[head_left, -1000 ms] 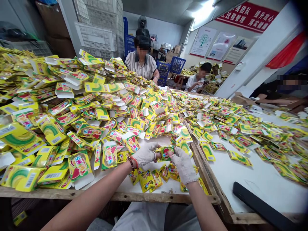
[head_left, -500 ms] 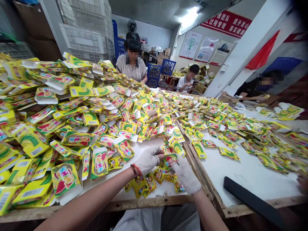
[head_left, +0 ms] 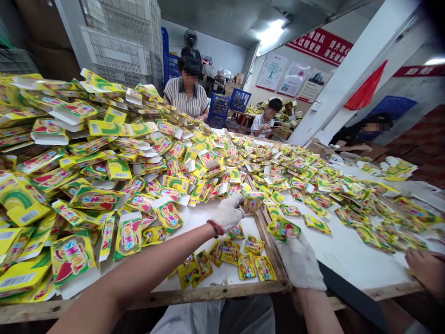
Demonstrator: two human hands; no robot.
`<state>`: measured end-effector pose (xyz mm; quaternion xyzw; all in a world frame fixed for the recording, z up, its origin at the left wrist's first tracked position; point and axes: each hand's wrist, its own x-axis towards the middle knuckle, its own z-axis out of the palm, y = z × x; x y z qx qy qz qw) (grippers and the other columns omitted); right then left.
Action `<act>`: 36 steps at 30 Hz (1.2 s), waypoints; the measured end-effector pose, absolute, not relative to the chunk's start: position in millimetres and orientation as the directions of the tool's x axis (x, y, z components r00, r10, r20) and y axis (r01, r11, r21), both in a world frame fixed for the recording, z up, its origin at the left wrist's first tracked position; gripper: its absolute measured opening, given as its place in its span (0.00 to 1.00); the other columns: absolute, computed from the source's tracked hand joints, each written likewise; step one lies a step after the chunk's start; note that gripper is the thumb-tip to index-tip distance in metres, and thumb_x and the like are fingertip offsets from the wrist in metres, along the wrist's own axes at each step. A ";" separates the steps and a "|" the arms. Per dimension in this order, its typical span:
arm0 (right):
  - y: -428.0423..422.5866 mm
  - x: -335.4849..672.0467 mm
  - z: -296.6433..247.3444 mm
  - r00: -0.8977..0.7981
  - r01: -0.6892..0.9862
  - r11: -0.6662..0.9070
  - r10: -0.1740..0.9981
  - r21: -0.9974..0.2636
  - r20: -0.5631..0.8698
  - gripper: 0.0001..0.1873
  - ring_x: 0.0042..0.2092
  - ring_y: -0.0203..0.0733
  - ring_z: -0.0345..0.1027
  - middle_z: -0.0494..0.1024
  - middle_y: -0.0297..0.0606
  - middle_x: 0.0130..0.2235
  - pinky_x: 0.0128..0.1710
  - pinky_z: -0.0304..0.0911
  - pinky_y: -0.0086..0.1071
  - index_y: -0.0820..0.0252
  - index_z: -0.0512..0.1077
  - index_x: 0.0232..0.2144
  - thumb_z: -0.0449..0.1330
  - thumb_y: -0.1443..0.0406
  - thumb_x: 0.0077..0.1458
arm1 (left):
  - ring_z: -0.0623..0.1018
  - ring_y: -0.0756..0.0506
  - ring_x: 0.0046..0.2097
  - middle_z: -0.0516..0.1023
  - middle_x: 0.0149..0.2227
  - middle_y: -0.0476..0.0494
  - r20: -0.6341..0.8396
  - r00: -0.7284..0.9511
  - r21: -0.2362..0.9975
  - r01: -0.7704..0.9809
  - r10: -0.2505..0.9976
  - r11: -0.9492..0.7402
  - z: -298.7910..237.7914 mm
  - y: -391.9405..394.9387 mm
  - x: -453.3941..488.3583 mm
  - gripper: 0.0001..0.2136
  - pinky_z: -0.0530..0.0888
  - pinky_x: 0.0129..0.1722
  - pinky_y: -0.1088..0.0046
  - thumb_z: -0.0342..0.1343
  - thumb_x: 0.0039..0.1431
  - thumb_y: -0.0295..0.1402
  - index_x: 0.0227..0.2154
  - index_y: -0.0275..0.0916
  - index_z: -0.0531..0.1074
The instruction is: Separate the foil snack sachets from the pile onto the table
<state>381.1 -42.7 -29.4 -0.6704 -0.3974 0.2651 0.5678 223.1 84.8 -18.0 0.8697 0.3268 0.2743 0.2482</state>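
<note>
My left hand (head_left: 228,215), in a white glove, is closed on a small yellow box (head_left: 252,203) beside the wooden divider. My right hand (head_left: 301,260), also gloved, has crossed that divider and grips a yellow-and-green candy box (head_left: 282,228), its thumb pressed on top. Small yellow candy packets (head_left: 246,265) lie on the white tabletop (head_left: 205,216) between my forearms. To the left rises a big heap of yellow cartons (head_left: 95,198), several with open white flaps. The fingers under both held boxes are partly hidden.
A wooden divider strip (head_left: 269,246) splits the table. More boxes (head_left: 316,224) are scattered beyond it. A long black object (head_left: 351,294) lies at the right front edge, near another person's hand (head_left: 426,266). Co-workers sit behind the table; white crates (head_left: 118,51) are stacked at back left.
My hands have moved apart. The left has risen forward with a yellow box; the right has gone right across the divider with another box. The view has shifted slightly to the right.
</note>
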 end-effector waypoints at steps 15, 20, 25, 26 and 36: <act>-14.7 323.6 -17.2 0.138 0.328 0.031 0.987 -0.944 0.080 0.17 0.37 0.44 0.70 0.78 0.38 0.36 0.38 0.66 0.35 0.59 0.73 0.38 0.56 0.53 0.53 | 0.71 0.37 0.48 0.73 0.44 0.39 0.195 0.737 0.125 0.636 0.647 -0.762 9.1 38.2 124.4 0.23 0.64 0.51 0.54 0.59 0.42 0.30 0.45 0.39 0.66; -21.8 309.2 -38.8 0.476 0.359 -0.018 0.863 -0.933 0.166 0.16 0.35 0.43 0.70 0.77 0.38 0.34 0.34 0.65 0.33 0.56 0.71 0.35 0.54 0.52 0.55 | 0.72 0.42 0.39 0.72 0.38 0.44 0.181 0.541 0.320 0.757 0.821 -0.569 -12.5 37.0 123.2 0.13 0.69 0.36 0.67 0.56 0.44 0.33 0.35 0.41 0.62; -24.9 306.5 -45.0 0.291 0.473 -0.013 0.946 -0.881 0.142 0.16 0.32 0.43 0.70 0.77 0.38 0.30 0.30 0.64 0.32 0.57 0.71 0.32 0.55 0.52 0.54 | 0.71 0.42 0.40 0.71 0.40 0.44 0.143 0.580 0.316 0.741 0.802 -0.592 -9.5 31.6 116.4 0.16 0.69 0.37 0.66 0.56 0.41 0.30 0.37 0.41 0.61; -24.0 307.3 -43.6 0.237 0.524 0.003 0.960 -0.852 0.149 0.15 0.31 0.43 0.69 0.76 0.38 0.29 0.30 0.64 0.32 0.57 0.71 0.31 0.55 0.52 0.54 | 0.70 0.41 0.40 0.71 0.41 0.43 0.138 0.602 0.300 0.732 0.786 -0.612 -8.0 30.6 116.3 0.17 0.68 0.38 0.65 0.56 0.41 0.30 0.37 0.41 0.61; -19.8 302.6 -28.8 0.130 0.709 0.091 0.958 -0.699 0.256 0.13 0.39 0.44 0.69 0.77 0.43 0.38 0.40 0.63 0.34 0.58 0.72 0.38 0.52 0.58 0.56 | 0.69 0.40 0.41 0.71 0.42 0.43 0.182 0.574 0.262 0.755 0.799 -0.602 -17.5 27.5 124.3 0.18 0.69 0.39 0.64 0.55 0.41 0.27 0.39 0.40 0.63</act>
